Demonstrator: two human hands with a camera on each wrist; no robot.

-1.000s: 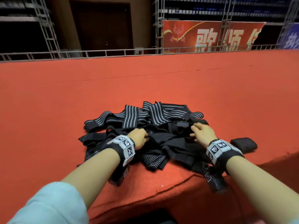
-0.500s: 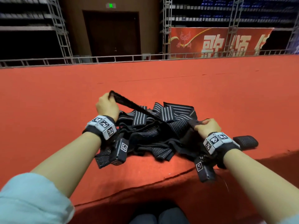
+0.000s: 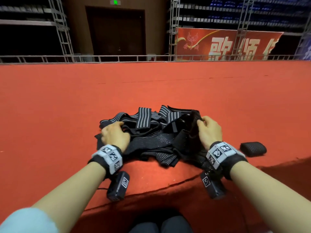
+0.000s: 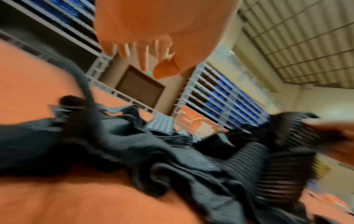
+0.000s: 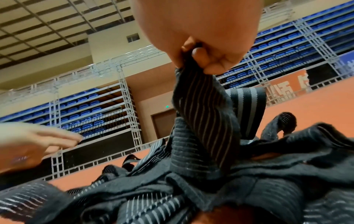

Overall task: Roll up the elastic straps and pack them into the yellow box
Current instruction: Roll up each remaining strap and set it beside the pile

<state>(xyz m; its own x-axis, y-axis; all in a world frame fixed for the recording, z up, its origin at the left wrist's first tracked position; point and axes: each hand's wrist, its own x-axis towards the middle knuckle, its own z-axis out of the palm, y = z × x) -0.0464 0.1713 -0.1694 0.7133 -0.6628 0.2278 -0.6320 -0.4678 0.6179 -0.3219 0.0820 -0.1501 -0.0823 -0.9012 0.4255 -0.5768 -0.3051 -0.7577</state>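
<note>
A tangled pile of black elastic straps [image 3: 151,142] with grey stripes lies on the red carpeted platform near its front edge. My right hand [image 3: 202,122] is at the pile's right side; thumb and fingers pinch the end of one striped strap [image 5: 203,109] and lift it off the heap, as the right wrist view shows with the right hand [image 5: 193,60]. My left hand [image 3: 117,126] hovers over the pile's left part, blurred. In the left wrist view the left hand [image 4: 141,57] has its fingers hanging straight and holds nothing above the pile [image 4: 153,151]. No yellow box shows in the head view.
A finished black roll [image 3: 253,149] lies on the carpet right of my right wrist. The platform's front edge [image 3: 151,189] runs just below my wrists, with my knees [image 3: 161,224] beneath it. Bare red carpet [image 3: 151,91] stretches back to a metal railing [image 3: 151,58].
My left hand has let go of the strap it held raised at the left and has dropped onto the pile. My right hand keeps its pinch and has shifted slightly farther and higher.
</note>
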